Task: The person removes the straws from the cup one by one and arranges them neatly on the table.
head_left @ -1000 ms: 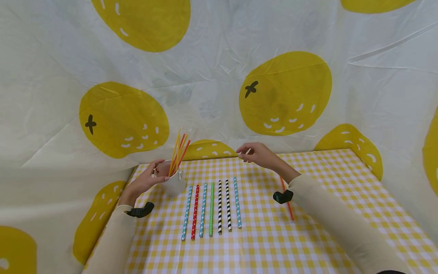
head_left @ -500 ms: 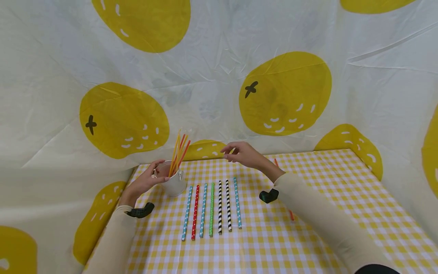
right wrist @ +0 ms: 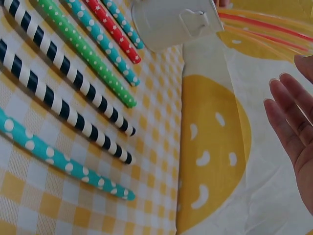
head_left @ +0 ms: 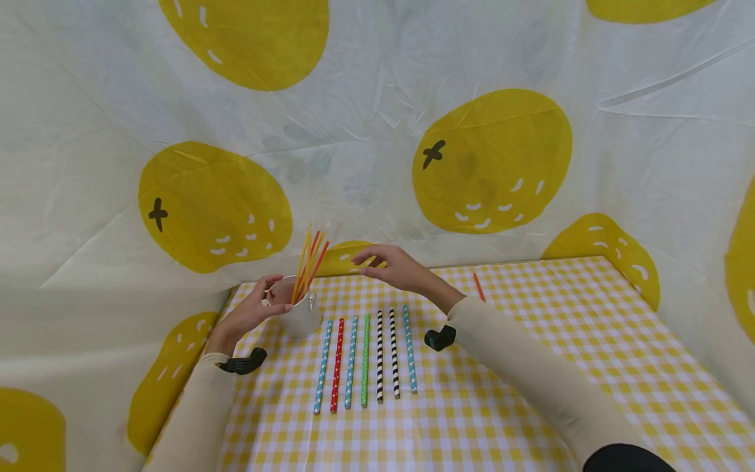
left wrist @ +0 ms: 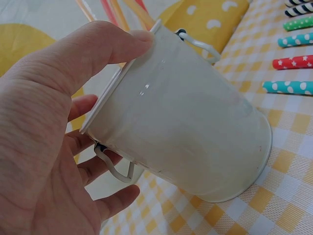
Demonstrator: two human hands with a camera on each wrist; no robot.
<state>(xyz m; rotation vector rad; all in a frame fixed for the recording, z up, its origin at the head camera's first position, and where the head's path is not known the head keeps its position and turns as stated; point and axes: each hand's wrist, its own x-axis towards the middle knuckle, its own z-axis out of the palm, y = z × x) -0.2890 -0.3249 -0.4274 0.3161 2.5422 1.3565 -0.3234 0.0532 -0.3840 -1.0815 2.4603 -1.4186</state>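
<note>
My left hand [head_left: 252, 309] grips a small white metal bucket [left wrist: 181, 117] at its rim, thumb on the near side and fingers around the far side. Thin orange and yellow straws [head_left: 306, 265] lean out of the bucket toward the right. My right hand [head_left: 389, 265] is in the air to the right of these straws, fingers loosely bent and holding nothing. In the right wrist view, its fingers [right wrist: 288, 105] are spread near the straw ends. An orange-red straw [head_left: 479, 286] lies on the table to the right, partly hidden by my right forearm.
Several patterned paper straws lie side by side on the checked tablecloth [head_left: 472, 419]: blue dotted [head_left: 322, 367], red [head_left: 337, 365], green [head_left: 365, 360] and black-and-white striped [head_left: 394, 354]. A white curtain with yellow fruit prints [head_left: 354, 170] hangs right behind the table.
My right hand has moved left through the air, closer to the straws in the bucket. My left hand and the bucket have stayed in place.
</note>
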